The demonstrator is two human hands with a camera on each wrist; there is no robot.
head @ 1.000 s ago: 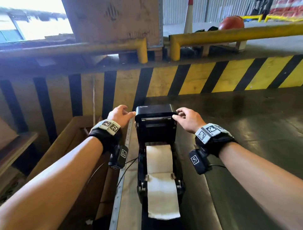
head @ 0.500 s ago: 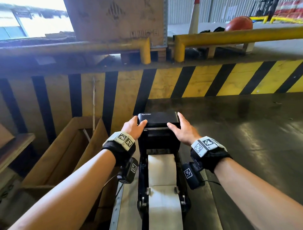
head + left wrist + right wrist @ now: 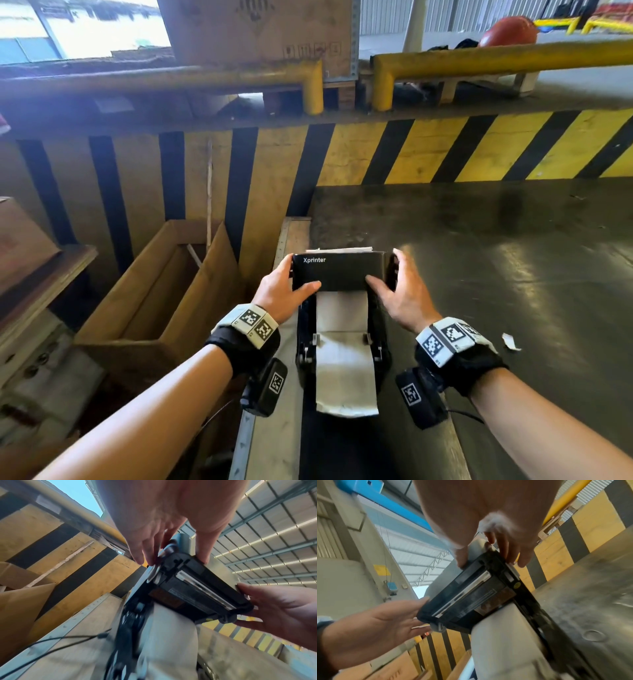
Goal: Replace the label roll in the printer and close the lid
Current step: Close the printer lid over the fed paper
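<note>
A: Head view. Black printer [image 3: 342, 342] is sitting on the narrow bench strip [image 3: 274, 428], near centre. Its lid [image 3: 337, 272], marked "Xprinter", is standing partly raised at the far end, not seated on the body.

B: Hands?

A: Left hand [image 3: 282, 296] is gripping the lid's left end, thumb lying on the top face, fingers wrapping the side. Right hand [image 3: 399, 294] is mirroring that on the right end, thumb on top, fingers spread fairly wide along the side. Both are holding the lid.

B: Label stock?

A: White label paper [image 3: 342, 370] is running from under the lid toward the near end, between the two side guides, and hanging over the near edge. The roll itself is hiding beneath the lid in this view.

B: Anything the wrist cameras are adding?

A: Yes, the lid's underside, which the head view is not showing. The left wrist view is showing a bright metal strip [image 3: 204, 586] across the underside, with paper passing below. The right wrist view is showing the same strip plus a small yellow round sticker [image 3: 517, 584]. Both are blurring somewhat.

B: Surroundings?

A: Open cardboard box [image 3: 154, 294] is standing left of the bench; yellow-black striped barrier [image 3: 445, 150] is running along the far side; a paper scrap [image 3: 510, 342] is lying on the grey surface at right.
</note>
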